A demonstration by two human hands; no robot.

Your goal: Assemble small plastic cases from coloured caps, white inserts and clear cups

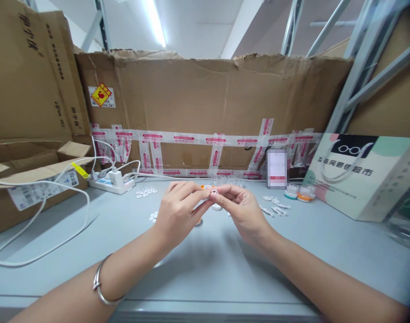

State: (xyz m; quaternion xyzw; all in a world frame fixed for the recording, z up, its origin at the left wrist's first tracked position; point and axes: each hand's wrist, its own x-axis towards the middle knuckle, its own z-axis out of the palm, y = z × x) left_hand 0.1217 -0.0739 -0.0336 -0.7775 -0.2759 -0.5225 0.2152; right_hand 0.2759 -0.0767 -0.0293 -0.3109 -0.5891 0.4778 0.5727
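Note:
Above the middle of the grey table, my left hand (179, 208) and my right hand (245, 208) meet at the fingertips. Both pinch a small white plastic part (214, 192), whose exact kind is too small to make out. Behind and below the fingers, orange and white pieces show only in part. Small white round pieces (146, 193) lie in a group left of my left hand, and more white discs (153, 216) sit close beside it. To the right of my right hand are several slim white pieces (279, 210).
Round cases with teal (291, 193) and orange (305, 195) rims stand at the right, before a paper bag (363, 179). A phone-like screen (277, 168) leans on the taped cardboard (205, 98). A power strip (112, 181), white cable (86, 215) and open carton (33, 184) occupy the left.

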